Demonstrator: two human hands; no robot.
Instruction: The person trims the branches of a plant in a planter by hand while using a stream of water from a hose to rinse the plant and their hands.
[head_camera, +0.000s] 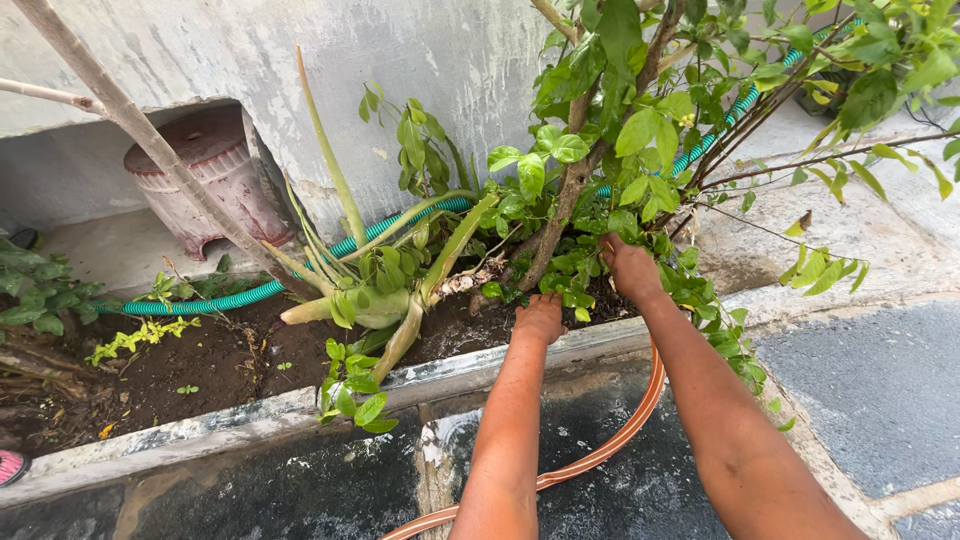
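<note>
Our left hand (540, 318) is curled into a loose fist, knuckles down on the dark, crumbly soil (220, 355) just inside the bed's edge; whether it grips anything we cannot tell. Our right hand (628, 268) reaches deeper, fingers bent and pushed in among the low leaves at the foot of the shrub (575, 180), and what they close on is hidden by foliage.

The shrub rises from the soil between and just beyond both hands: a rough, grey-brown woody trunk forking into thin twigs, with smooth, oval, bright green leaves, a few yellowing. Left of it sprawls an aloe plant (385, 290), with thick, fleshy, tapering blades, some flopped over.

A ribbed teal hose (225, 298) snakes across the bed behind the plants. A smooth orange hose (600, 450) curves under our arms over the wet, dark pavement (300, 490). The concrete kerb (200, 430) is chipped and pale. Behind stands a stained grey wall (400, 60), with a weathered reddish pot (210, 175) overturned in a recess.
</note>
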